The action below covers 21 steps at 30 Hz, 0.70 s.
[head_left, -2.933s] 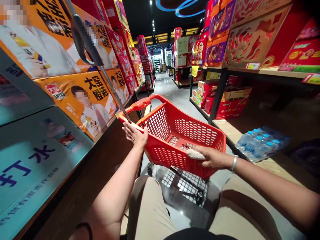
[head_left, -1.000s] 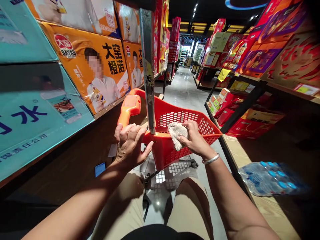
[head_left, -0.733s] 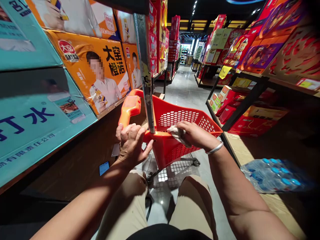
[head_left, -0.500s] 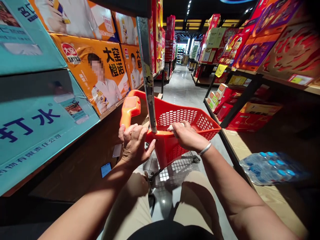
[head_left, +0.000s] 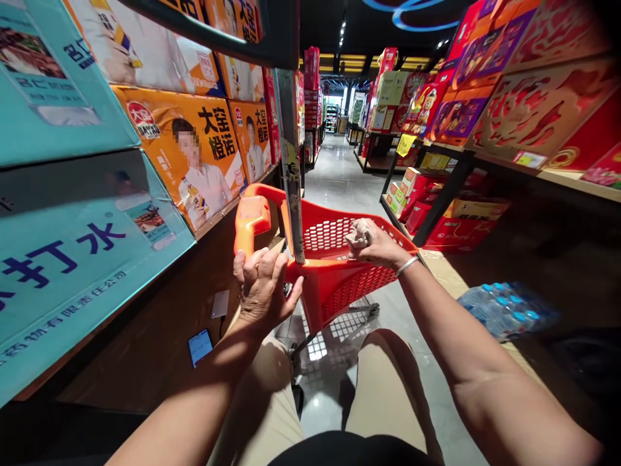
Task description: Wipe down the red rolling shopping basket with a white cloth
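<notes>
My left hand [head_left: 264,288] is wrapped round the orange handle [head_left: 251,217] at the near left corner of a red shopping cart [head_left: 334,294]. Above the cart's basket my right hand [head_left: 376,246] grips a crumpled, greyish-white cloth [head_left: 359,234], with a bracelet on that wrist. A worn metal post [head_left: 291,168] rises beside the handle, in front of the basket's left part. The basket wall is perforated and its bottom is partly hidden.
Orange drink boxes [head_left: 182,155] and blue boxes [head_left: 72,259] line the left. Two phones lie on the lower left shelf. Right shelves hold red gift boxes [head_left: 460,223] and shrink-wrapped bottles [head_left: 504,310]. A tiled aisle [head_left: 334,171] runs ahead.
My right hand has lifted from the cart's near rim and moved slightly forward and right with the cloth, which shows more. The left hand stays on the handle. The view has shifted a little.
</notes>
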### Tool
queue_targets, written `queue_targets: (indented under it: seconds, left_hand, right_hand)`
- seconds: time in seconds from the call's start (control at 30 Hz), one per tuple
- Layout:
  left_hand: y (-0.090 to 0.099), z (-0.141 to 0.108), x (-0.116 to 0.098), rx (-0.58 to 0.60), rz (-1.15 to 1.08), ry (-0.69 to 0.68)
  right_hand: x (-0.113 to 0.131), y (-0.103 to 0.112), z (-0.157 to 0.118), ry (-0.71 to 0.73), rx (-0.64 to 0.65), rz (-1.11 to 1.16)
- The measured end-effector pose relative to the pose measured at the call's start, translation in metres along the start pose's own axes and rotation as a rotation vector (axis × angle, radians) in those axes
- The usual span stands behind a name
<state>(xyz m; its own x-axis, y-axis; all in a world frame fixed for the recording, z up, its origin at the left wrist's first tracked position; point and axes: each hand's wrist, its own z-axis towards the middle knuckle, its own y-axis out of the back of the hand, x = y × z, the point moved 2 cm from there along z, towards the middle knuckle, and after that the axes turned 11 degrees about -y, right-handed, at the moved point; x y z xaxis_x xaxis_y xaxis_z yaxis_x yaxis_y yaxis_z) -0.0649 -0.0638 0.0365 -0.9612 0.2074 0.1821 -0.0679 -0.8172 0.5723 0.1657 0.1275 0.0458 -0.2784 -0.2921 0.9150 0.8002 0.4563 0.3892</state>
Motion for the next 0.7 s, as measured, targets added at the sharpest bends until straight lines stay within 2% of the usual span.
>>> queue_targets:
  seconds: [0.07,0.2,0.27,0.4,0.47,0.7]
  left_hand:
    - [-0.001,0.0,0.0,0.0,-0.006,0.008]
    - [-0.002,0.001,0.001,0.011,0.017,-0.012]
    - [-0.002,0.001,0.001,0.004,0.049,-0.032]
    - [-0.001,0.002,0.001,-0.015,0.09,-0.054]
    - [-0.002,0.002,0.001,-0.014,0.1,-0.051]
    - [-0.001,0.004,-0.003,0.074,0.106,0.014]
  right_hand:
    - [0.003,-0.001,-0.01,0.003,-0.055,0.018]
    - [0.017,-0.013,-0.032,0.003,0.032,-0.048]
    - [0.024,-0.015,-0.039,0.081,0.038,-0.154]
    - [0.032,-0.016,-0.043,0.324,0.025,-0.353]
    - [0.033,-0.02,-0.044,0.381,0.006,-0.446]
    - [0.027,-0.058,-0.055,0.27,-0.175,-0.785]
